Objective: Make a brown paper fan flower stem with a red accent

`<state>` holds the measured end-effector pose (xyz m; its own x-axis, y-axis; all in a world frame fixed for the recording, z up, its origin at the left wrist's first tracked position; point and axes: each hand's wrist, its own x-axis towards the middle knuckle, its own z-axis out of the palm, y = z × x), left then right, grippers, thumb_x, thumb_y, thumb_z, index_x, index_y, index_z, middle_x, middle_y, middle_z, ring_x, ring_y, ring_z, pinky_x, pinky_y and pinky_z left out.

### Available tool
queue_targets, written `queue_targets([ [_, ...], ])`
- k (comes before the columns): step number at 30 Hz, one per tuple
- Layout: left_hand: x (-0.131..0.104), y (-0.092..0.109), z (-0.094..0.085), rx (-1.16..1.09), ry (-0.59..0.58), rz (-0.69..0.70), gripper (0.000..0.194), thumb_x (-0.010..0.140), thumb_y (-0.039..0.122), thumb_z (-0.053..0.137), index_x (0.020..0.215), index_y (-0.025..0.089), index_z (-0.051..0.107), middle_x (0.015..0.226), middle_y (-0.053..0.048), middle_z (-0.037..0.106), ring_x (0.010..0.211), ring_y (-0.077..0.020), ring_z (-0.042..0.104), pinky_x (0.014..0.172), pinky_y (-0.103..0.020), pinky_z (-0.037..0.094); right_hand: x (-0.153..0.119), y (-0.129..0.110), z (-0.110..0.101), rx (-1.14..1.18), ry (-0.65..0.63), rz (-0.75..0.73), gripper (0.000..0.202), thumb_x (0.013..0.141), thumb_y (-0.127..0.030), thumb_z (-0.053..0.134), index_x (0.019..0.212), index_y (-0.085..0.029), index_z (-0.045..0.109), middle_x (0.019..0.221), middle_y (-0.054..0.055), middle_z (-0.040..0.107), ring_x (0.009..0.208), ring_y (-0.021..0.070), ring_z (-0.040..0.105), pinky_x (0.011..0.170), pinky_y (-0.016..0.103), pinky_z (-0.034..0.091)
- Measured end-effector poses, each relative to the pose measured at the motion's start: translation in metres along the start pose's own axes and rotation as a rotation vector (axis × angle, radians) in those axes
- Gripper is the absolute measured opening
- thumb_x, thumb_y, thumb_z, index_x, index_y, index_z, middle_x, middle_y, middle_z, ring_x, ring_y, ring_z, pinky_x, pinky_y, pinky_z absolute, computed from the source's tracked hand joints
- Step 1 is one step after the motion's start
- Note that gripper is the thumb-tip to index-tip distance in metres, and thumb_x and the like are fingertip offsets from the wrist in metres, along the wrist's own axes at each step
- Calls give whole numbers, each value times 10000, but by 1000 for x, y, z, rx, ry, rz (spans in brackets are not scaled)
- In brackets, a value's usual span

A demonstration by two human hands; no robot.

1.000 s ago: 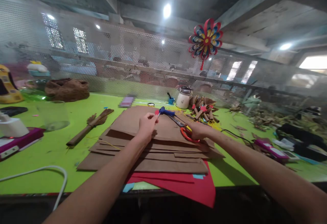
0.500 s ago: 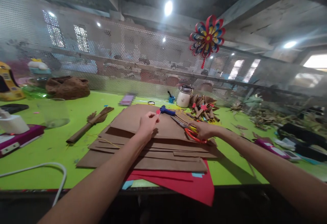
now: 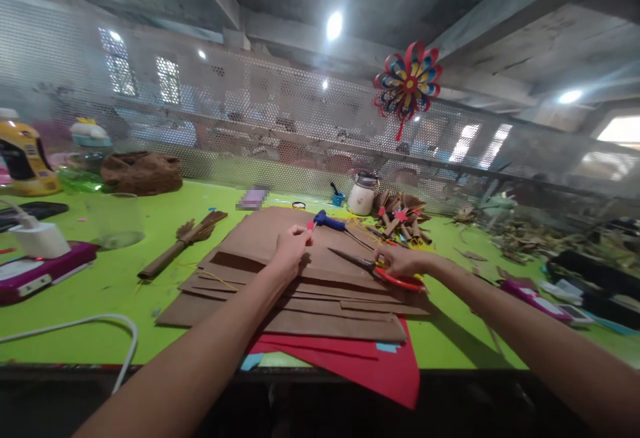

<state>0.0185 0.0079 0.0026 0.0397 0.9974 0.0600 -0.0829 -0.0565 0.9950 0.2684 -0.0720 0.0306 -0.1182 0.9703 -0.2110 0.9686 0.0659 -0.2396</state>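
My left hand [image 3: 294, 249] is closed in a pinch on a small red paper piece [image 3: 311, 225] above the brown paper stack [image 3: 260, 225]. In my right hand [image 3: 400, 261] are scissors [image 3: 400, 281] with red-orange handles; their blades point left over the brown paper. Just beyond my left fingertips lies a blue glue gun [image 3: 331, 223] with a dark cord. Red paper sheets [image 3: 350, 365] stick out from under the stack at the table's front edge.
A rolled brown paper bundle [image 3: 183, 245] and a clear cup [image 3: 117, 221] stand at left, near purple power strips [image 3: 50, 271]. Several brown paper bundles with red stars [image 3: 403, 217] and a white jar [image 3: 363, 195] are behind. Dried leaves [image 3: 540, 231] lie at right.
The scissors have swung, so their blades now point left toward my left hand and their handles sit further right. My left hand still pinches the red piece. The view has shifted slightly.
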Motion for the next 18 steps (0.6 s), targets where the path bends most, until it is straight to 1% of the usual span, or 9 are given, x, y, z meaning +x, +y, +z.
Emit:
queue_targets([
  [2,1,-2,0,-2,8,-7,122,604,269,594,593,160,539,576,-27,573,522,-101,494,457,-195,337,-5,3,-2,79,0,-61,386,647,-346,631,971,-169,519,696,-17,535,631,128,498,531,217,371],
  [4,2,-3,1,-10,9,-14,119,608,271,591,608,161,545,581,-28,576,523,-101,499,455,-193,334,-10,8,-4,250,37,-141,411,681,-410,609,992,-171,488,675,-29,518,608,120,496,535,224,384],
  [6,2,-3,1,-22,5,-16,118,615,272,586,621,162,546,587,-27,576,526,-99,503,455,-190,331,-15,11,-6,462,135,-217,428,692,-411,606,1017,-170,466,731,-11,539,669,132,532,606,253,425],
  [9,0,-4,2,-45,-14,-3,124,620,275,585,636,163,537,594,-25,578,527,-99,509,465,-194,344,-19,6,-7,728,335,-288,502,701,-384,604,1116,-182,407,827,25,570,773,164,580,749,326,452],
  [11,-1,-2,2,-63,-28,26,141,627,290,588,651,162,533,596,-23,580,536,-99,515,487,-201,364,-19,-6,-9,856,445,-340,551,718,-372,576,1191,-201,350,864,42,576,804,181,593,787,360,452],
  [13,-2,1,1,-74,-33,71,166,630,308,597,660,157,533,589,-17,576,552,-100,522,520,-210,388,-18,-23,-12,927,522,-419,554,740,-378,522,1235,-227,325,924,58,571,844,196,590,778,367,459],
  [15,-2,6,0,-106,-47,119,197,625,328,614,669,151,538,583,-9,569,564,-101,526,563,-228,416,-15,-42,-16,958,562,-497,512,765,-382,470,1238,-242,332,975,67,561,861,197,582,753,353,465],
  [18,-4,16,-3,-225,-107,193,237,612,346,642,688,142,548,601,2,563,582,-98,535,635,-257,445,-9,-64,-15,900,588,-498,482,778,-420,466,1208,-227,367,937,66,561,805,183,575,712,330,467],
])
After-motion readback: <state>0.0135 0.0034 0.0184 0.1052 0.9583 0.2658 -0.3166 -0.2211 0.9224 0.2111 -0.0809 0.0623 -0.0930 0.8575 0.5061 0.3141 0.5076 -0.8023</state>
